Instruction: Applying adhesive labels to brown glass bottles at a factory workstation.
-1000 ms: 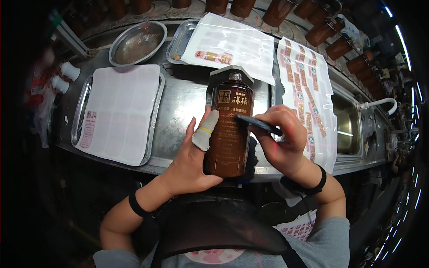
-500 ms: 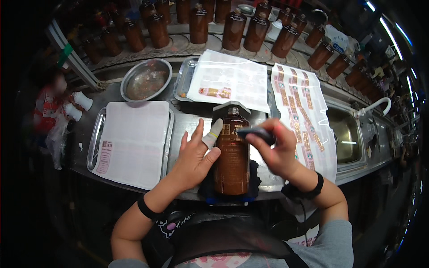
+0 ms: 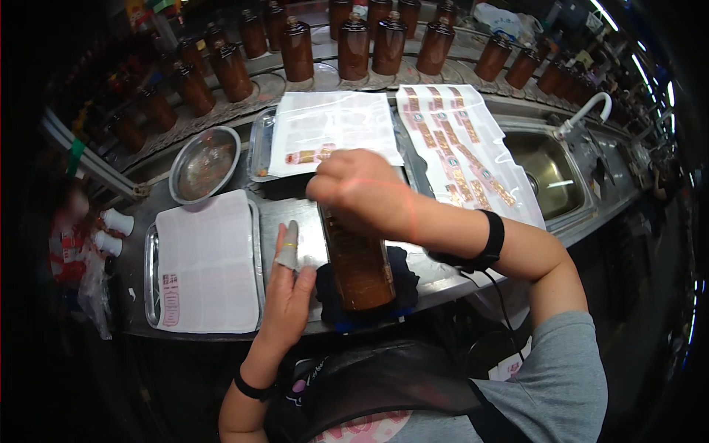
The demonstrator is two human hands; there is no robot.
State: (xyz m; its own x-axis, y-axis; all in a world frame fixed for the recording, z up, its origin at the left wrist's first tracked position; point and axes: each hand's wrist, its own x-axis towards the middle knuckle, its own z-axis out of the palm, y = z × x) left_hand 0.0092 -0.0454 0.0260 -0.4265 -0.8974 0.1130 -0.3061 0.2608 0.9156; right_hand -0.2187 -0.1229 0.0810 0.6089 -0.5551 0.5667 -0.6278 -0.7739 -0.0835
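One brown bottle (image 3: 362, 269) rests on a dark, crumpled cloth (image 3: 406, 277) near the counter's front edge, base toward the person. Its visible lower body is smooth, glossy and straight-sided, reddish amber where light catches it; the neck is hidden behind the right hand (image 3: 362, 188). That hand is curled over the bottle's upper part, and whether it grasps anything I cannot tell. The left hand (image 3: 288, 299) is empty, fingers extended, just beside the bottle and apart from it; one finger wears a pale, matte sheath (image 3: 286, 258) with a thin yellow band.

The counter (image 3: 295, 215) is scuffed, reflective metal. A shiny tray (image 3: 151, 269) with rounded corners bears thin white sheets (image 3: 214, 251). Beyond stands a round metal bowl (image 3: 177, 183), and to the right a wrinkled, glossy sheet (image 3: 480, 144) carries strips (image 3: 443, 140) patterned in gold and pink.
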